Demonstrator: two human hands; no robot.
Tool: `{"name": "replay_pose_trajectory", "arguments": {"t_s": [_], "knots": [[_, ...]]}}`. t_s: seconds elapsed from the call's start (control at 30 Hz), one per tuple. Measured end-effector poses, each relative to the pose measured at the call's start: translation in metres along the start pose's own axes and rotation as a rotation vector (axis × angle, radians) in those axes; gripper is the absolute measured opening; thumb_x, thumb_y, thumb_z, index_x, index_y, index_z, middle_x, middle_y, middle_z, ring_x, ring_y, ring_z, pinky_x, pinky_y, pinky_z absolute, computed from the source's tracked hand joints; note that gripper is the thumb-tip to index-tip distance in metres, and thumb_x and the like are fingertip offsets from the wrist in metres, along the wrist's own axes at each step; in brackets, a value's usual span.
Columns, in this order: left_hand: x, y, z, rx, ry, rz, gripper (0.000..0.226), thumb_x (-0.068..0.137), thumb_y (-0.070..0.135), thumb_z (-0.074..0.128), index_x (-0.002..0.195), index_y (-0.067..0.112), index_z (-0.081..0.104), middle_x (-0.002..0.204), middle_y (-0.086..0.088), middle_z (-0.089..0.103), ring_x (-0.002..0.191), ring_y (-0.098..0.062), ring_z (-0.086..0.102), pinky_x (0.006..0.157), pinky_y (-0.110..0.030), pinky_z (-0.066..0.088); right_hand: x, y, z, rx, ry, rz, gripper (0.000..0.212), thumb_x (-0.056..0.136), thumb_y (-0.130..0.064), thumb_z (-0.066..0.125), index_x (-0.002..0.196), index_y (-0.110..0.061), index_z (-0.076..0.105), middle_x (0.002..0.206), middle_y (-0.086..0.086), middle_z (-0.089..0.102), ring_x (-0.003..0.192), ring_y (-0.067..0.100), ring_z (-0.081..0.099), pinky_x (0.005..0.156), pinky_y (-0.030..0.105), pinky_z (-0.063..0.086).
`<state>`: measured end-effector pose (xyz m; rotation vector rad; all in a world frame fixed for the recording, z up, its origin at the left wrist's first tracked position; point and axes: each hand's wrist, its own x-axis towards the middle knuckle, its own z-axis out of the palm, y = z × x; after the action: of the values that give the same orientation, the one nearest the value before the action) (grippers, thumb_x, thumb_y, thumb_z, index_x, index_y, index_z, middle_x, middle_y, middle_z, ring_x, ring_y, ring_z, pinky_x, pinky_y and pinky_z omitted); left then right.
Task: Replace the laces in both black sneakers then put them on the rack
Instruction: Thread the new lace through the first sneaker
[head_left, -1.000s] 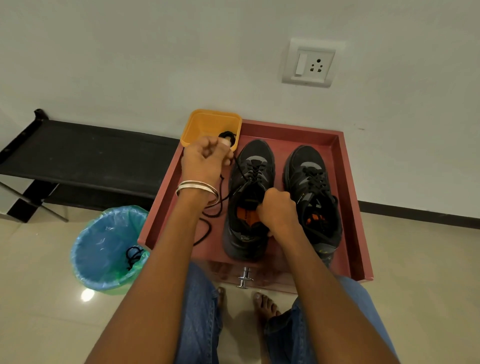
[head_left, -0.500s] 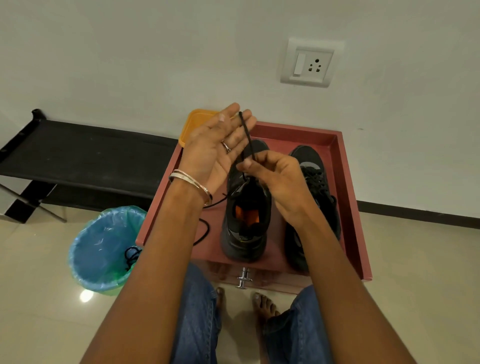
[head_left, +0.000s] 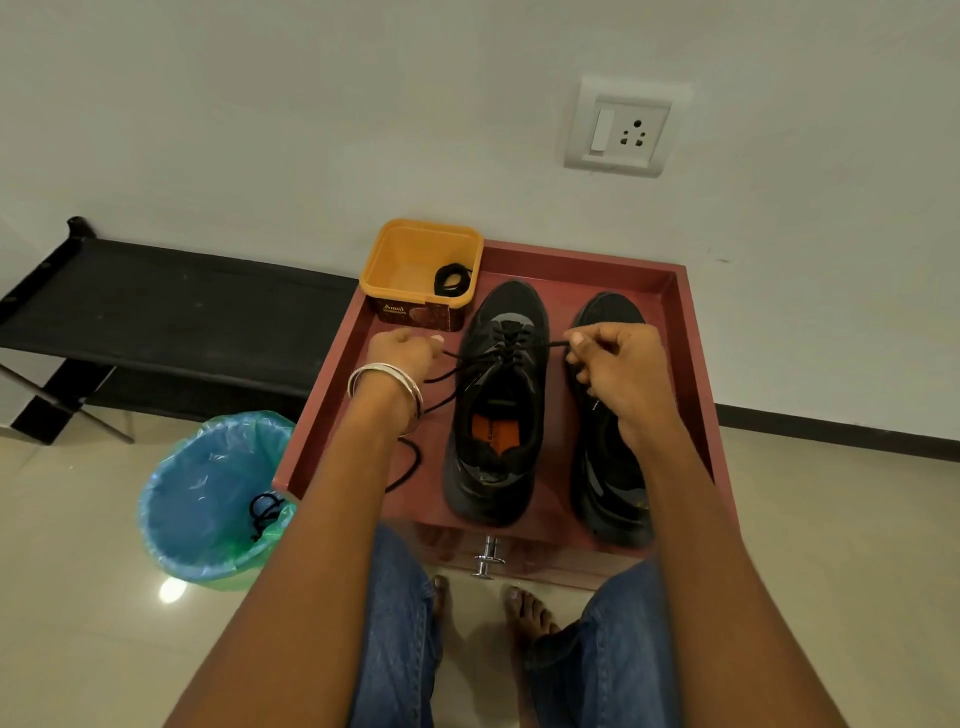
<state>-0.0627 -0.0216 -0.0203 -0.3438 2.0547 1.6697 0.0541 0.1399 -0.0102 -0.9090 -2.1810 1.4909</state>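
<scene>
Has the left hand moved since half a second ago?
Yes. The left hand has dropped from in front of the yellow tub and swung out left, now below the tub, pulling the black lace sideways from the left sneaker.

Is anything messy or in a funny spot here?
A bit. A black lace hangs over the rim of the blue bin, half in, half out. On the red tray, the lace from the left sneaker trails loose under the left hand. Nothing looks broken or spilled.
</scene>
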Motion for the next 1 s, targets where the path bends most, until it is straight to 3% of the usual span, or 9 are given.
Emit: {"name": "replay_pose_trajectory", "arguments": {"t_s": [0.1, 0.2, 0.27, 0.33, 0.5, 0.67, 0.77, 0.9, 1.0], "knots": [[-0.001, -0.005, 0.0, 0.268, 0.027, 0.216, 0.015, 0.083, 0.017, 0.066, 0.087, 0.03, 0.072, 0.093, -0.003, 0.071, 0.088, -0.021, 0.068, 0.084, -0.032, 0.054, -0.002, -0.005, 0.007, -0.035, -0.116, -0.05, 0.018, 0.096, -0.003, 0.051, 0.1, -0.005, 0.069, 0.082, 0.007, 0.068, 0.062, 0.01, 0.058, 0.057, 0.016, 0.044], [-0.011, 0.0, 0.005, 0.442, -0.042, 0.546, 0.021, 0.084, 0.015, 0.069, 0.102, 0.026, 0.073, 0.089, 0.006, 0.066, 0.082, -0.007, 0.061, 0.082, -0.021, 0.05, -0.004, -0.007, 0.015, 0.023, -0.152, -0.076, 0.01, 0.094, -0.001, 0.056, 0.101, -0.003, 0.063, 0.082, 0.01, 0.071, 0.057, 0.018, 0.064, 0.05, 0.014, 0.044], [-0.015, 0.003, 0.011, 0.527, -0.181, 0.745, 0.03, 0.082, 0.015, 0.071, 0.11, 0.025, 0.071, 0.102, 0.006, 0.061, 0.094, -0.006, 0.056, 0.089, -0.02, 0.044, -0.006, -0.01, 0.019, 0.088, -0.133, -0.071, 0.003, 0.091, -0.004, 0.062, 0.094, -0.004, 0.061, 0.077, 0.011, 0.071, 0.053, 0.021, 0.066, 0.046, 0.015, 0.044], [-0.013, 0.001, 0.016, 0.598, -0.235, 0.837, 0.026, 0.081, 0.017, 0.072, 0.106, 0.024, 0.073, 0.108, 0.005, 0.061, 0.103, -0.007, 0.054, 0.093, -0.024, 0.041, -0.008, -0.013, 0.021, 0.127, -0.11, -0.068, 0.009, 0.088, -0.009, 0.068, 0.089, -0.001, 0.062, 0.072, 0.012, 0.071, 0.049, 0.019, 0.064, 0.043, 0.016, 0.043], [-0.009, -0.002, 0.022, 0.636, -0.064, 0.818, 0.01, 0.084, 0.02, 0.068, 0.09, 0.018, 0.075, 0.095, 0.0, 0.067, 0.091, -0.017, 0.06, 0.084, -0.04, 0.05, -0.005, -0.007, 0.021, 0.075, -0.051, -0.078, 0.007, 0.085, -0.015, 0.072, 0.08, -0.01, 0.072, 0.067, 0.007, 0.069, 0.052, 0.009, 0.059, 0.052, 0.019, 0.046], [0.002, -0.008, 0.016, 0.545, 0.028, 0.699, 0.007, 0.087, 0.019, 0.064, 0.083, 0.02, 0.07, 0.09, 0.003, 0.069, 0.088, -0.02, 0.063, 0.084, -0.047, 0.051, -0.003, -0.004, 0.018, 0.129, -0.072, -0.028, 0.012, 0.089, -0.002, 0.063, 0.086, -0.01, 0.071, 0.071, 0.005, 0.068, 0.06, 0.01, 0.061, 0.057, 0.018, 0.05], [0.001, -0.008, 0.016, 0.55, 0.007, 0.699, 0.006, 0.084, 0.021, 0.067, 0.085, 0.027, 0.068, 0.089, 0.01, 0.063, 0.09, -0.016, 0.062, 0.086, -0.048, 0.05, -0.004, -0.004, 0.02, 0.117, -0.079, -0.025, 0.01, 0.089, -0.001, 0.064, 0.087, -0.007, 0.071, 0.072, 0.007, 0.069, 0.059, 0.011, 0.061, 0.057, 0.017, 0.052], [-0.003, -0.006, 0.019, 0.603, -0.101, 0.831, 0.037, 0.072, 0.037, 0.068, 0.109, 0.033, 0.068, 0.103, 0.012, 0.065, 0.104, -0.016, 0.057, 0.089, -0.048, 0.047, -0.004, -0.005, 0.024, 0.111, -0.055, -0.01, 0.009, 0.089, -0.004, 0.065, 0.083, -0.006, 0.071, 0.069, 0.008, 0.068, 0.053, 0.012, 0.061, 0.053, 0.018, 0.052], [-0.005, -0.005, 0.025, 0.766, -0.158, 0.905, 0.025, 0.077, 0.037, 0.07, 0.102, 0.034, 0.071, 0.102, 0.01, 0.07, 0.1, -0.015, 0.06, 0.087, -0.046, 0.046, -0.004, -0.003, 0.026, 0.101, -0.068, -0.007, 0.011, 0.088, -0.007, 0.067, 0.078, -0.01, 0.071, 0.069, 0.01, 0.07, 0.053, 0.013, 0.064, 0.054, 0.022, 0.055]]}}
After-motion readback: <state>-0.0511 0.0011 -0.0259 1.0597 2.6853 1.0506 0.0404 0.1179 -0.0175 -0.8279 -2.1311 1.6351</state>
